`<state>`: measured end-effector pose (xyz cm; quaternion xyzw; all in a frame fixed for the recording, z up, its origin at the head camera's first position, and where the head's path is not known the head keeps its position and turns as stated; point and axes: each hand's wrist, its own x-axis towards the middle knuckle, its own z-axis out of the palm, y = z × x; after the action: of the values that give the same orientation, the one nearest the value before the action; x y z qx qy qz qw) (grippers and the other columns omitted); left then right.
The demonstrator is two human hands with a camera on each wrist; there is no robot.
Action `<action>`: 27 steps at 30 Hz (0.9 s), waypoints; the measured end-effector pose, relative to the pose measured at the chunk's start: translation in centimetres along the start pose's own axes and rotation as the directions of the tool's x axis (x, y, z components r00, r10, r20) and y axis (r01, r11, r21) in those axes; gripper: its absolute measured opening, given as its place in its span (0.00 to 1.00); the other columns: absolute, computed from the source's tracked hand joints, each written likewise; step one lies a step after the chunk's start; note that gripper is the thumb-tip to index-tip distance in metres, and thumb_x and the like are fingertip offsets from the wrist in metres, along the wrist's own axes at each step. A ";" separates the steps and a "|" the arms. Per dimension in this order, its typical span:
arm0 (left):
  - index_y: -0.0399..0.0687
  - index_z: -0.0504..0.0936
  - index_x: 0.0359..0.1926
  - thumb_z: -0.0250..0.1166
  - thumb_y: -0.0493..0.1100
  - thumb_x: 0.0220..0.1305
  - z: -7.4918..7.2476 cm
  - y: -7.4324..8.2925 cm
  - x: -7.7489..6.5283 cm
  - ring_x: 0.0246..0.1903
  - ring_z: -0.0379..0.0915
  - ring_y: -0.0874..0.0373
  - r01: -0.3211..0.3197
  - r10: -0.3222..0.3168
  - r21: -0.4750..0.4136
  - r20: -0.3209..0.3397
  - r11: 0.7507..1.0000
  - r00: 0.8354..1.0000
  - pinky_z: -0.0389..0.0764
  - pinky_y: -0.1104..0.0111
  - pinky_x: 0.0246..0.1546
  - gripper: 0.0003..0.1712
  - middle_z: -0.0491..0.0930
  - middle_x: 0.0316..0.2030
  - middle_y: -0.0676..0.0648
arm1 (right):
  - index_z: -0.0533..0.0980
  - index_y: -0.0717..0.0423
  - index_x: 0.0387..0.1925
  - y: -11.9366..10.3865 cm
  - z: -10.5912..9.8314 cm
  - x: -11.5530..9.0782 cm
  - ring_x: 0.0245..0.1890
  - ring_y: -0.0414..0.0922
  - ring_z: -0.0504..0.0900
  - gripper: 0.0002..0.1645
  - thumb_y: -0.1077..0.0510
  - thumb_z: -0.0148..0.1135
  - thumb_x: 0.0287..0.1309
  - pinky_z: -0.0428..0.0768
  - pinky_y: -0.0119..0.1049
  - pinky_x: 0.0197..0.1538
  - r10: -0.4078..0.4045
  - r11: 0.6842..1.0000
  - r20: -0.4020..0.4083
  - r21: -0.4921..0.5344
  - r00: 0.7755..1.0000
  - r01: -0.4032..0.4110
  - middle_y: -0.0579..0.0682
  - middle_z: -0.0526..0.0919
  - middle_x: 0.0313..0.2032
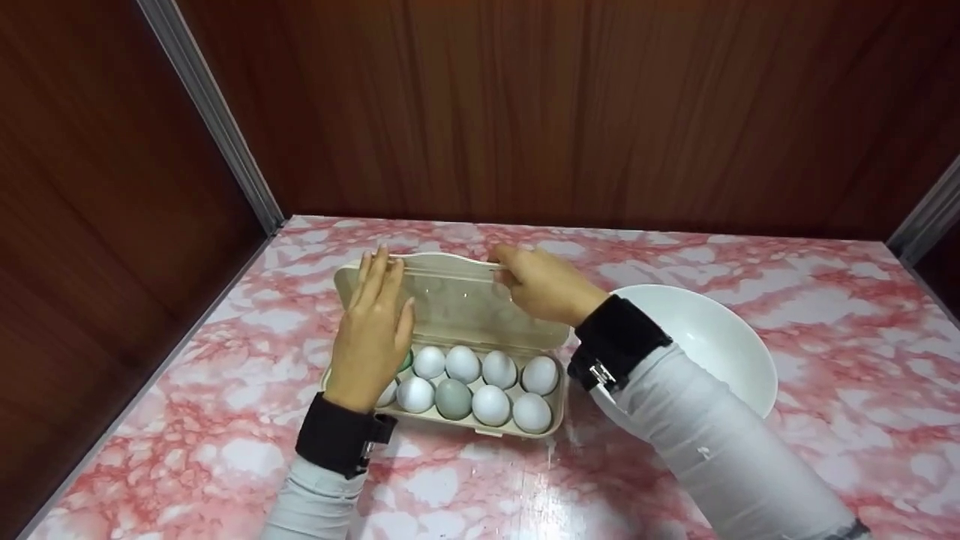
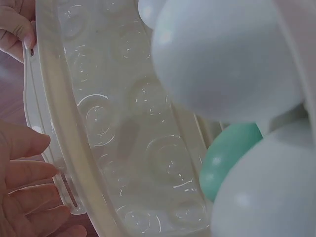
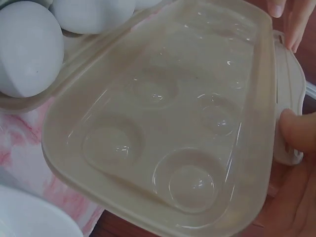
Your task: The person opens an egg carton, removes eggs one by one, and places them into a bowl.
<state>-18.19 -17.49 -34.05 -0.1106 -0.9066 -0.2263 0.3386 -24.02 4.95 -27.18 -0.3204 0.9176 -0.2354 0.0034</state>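
Observation:
An egg carton [image 1: 489,431] of beige plastic stands on the table with its lid [image 1: 457,307] raised at the back. Several white eggs [image 1: 491,406] sit in its cups, along with a grey-green egg [image 1: 454,399]. A brighter green egg [image 2: 229,153] shows more fully in the left wrist view. My left hand [image 1: 371,341] reaches over the carton's left end, its extended fingers touching the lid's upper edge. At the lid's right side, my right hand [image 1: 544,281] pinches the rim tab between thumb and curled fingers. My left hand covers some left-end eggs in the head view.
A white bowl [image 1: 709,341] stands right of the carton, partly behind my right forearm. Red-and-white marbled covering lies on the table [image 1: 247,375]. Brown wood-look panels [image 1: 480,112] rise behind and to the left, joined by a metal corner strip [image 1: 217,112].

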 end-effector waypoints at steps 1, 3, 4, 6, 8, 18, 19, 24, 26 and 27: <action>0.32 0.70 0.66 0.61 0.37 0.67 -0.1 0.0 0.0 0.72 0.56 0.35 -0.002 0.002 0.003 -0.001 1.000 1.000 0.64 0.46 0.69 0.28 0.61 0.72 0.33 | 0.75 0.62 0.54 0.0 -0.1 -0.1 0.41 0.51 0.79 0.15 0.63 0.50 0.70 0.78 0.49 0.54 -0.002 1.000 0.002 0.006 1.000 0.002 0.57 0.84 0.40; 0.33 0.71 0.66 0.62 0.37 0.66 -0.3 0.0 -0.3 0.72 0.56 0.35 -0.008 0.008 0.011 -0.004 1.000 1.000 0.65 0.47 0.68 0.28 0.61 0.72 0.33 | 0.75 0.61 0.53 -0.1 -0.1 -0.4 0.41 0.51 0.80 0.15 0.63 0.51 0.69 0.78 0.49 0.54 -0.014 1.000 0.003 0.003 1.000 0.014 0.58 0.85 0.42; 0.33 0.71 0.66 0.62 0.37 0.66 -0.4 0.0 -0.5 0.72 0.57 0.35 -0.014 0.014 0.015 -0.009 1.000 1.000 0.65 0.47 0.68 0.28 0.62 0.72 0.34 | 0.75 0.61 0.53 -0.2 -0.1 -0.5 0.42 0.51 0.81 0.14 0.63 0.51 0.69 0.78 0.49 0.54 -0.025 1.000 0.002 -0.002 1.000 0.025 0.58 0.85 0.43; 0.33 0.72 0.65 0.63 0.36 0.65 -0.6 -0.1 -0.9 0.72 0.57 0.36 -0.033 0.033 0.033 -0.019 0.999 0.999 0.66 0.47 0.67 0.28 0.62 0.72 0.34 | 0.75 0.60 0.53 -0.3 -0.2 -0.8 0.45 0.52 0.83 0.15 0.63 0.52 0.68 0.79 0.49 0.55 -0.040 0.999 0.004 -0.014 0.999 0.040 0.58 0.85 0.46; 0.34 0.74 0.64 0.63 0.35 0.64 -0.8 -0.1 -1.4 0.71 0.58 0.36 -0.059 0.061 0.052 -0.036 0.997 0.997 0.67 0.48 0.67 0.27 0.63 0.71 0.34 | 0.75 0.61 0.55 -0.5 -0.4 -1.2 0.48 0.54 0.83 0.16 0.63 0.53 0.67 0.79 0.50 0.56 -0.061 0.998 0.007 -0.031 0.998 0.061 0.59 0.85 0.49; 0.35 0.82 0.54 0.67 0.34 0.59 -1.7 -0.6 -3.9 0.70 0.62 0.35 -0.161 0.173 0.112 -0.102 0.981 0.980 0.73 0.48 0.62 0.20 0.66 0.69 0.33 | 0.68 0.62 0.65 -0.5 -2.9 -4.5 0.63 0.60 0.75 0.29 0.56 0.59 0.66 0.69 0.55 0.68 -0.074 0.997 0.004 -0.035 0.997 0.074 0.62 0.76 0.63; 0.35 0.82 0.54 0.67 0.34 0.59 -1.7 -0.6 -4.1 0.69 0.62 0.35 -0.164 0.177 0.115 -0.107 0.980 0.978 0.74 0.48 0.61 0.20 0.66 0.69 0.33 | 0.68 0.62 0.65 -0.4 -3.3 -5.1 0.64 0.60 0.74 0.29 0.55 0.59 0.66 0.68 0.55 0.68 -0.073 0.997 -0.016 -0.034 0.997 0.072 0.61 0.76 0.63; 0.36 0.83 0.54 0.67 0.33 0.58 -1.8 -0.7 -4.8 0.70 0.62 0.36 -0.164 0.178 0.111 -0.129 0.980 0.976 0.77 0.47 0.57 0.20 0.65 0.70 0.34 | 0.67 0.61 0.66 0.7 -5.5 -8.6 0.67 0.57 0.69 0.28 0.55 0.57 0.68 0.65 0.56 0.70 -0.054 0.999 -0.115 -0.015 0.992 0.052 0.60 0.74 0.65; 0.37 0.83 0.54 0.67 0.32 0.57 -1.8 -0.6 -5.2 0.69 0.62 0.36 -0.164 0.180 0.115 -0.146 0.980 0.973 0.78 0.47 0.55 0.21 0.65 0.71 0.35 | 0.68 0.61 0.66 1.3 -6.2 -10.3 0.67 0.57 0.69 0.28 0.57 0.57 0.68 0.65 0.56 0.69 -0.049 0.999 -0.171 0.002 0.984 0.050 0.60 0.74 0.64; 0.37 0.83 0.53 0.68 0.32 0.56 -1.9 -0.5 -5.3 0.69 0.62 0.36 -0.164 0.182 0.118 -0.159 0.979 0.970 0.79 0.46 0.54 0.21 0.66 0.70 0.35 | 0.69 0.60 0.66 1.7 -6.5 -11.2 0.66 0.56 0.70 0.27 0.58 0.58 0.68 0.66 0.55 0.68 -0.051 0.998 -0.208 0.010 0.977 0.055 0.59 0.75 0.63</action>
<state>-13.31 -19.11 -36.49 -0.1520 -0.8719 -0.1569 0.4382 -17.17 15.53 -23.74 -0.3183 0.9022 -0.2747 -0.0963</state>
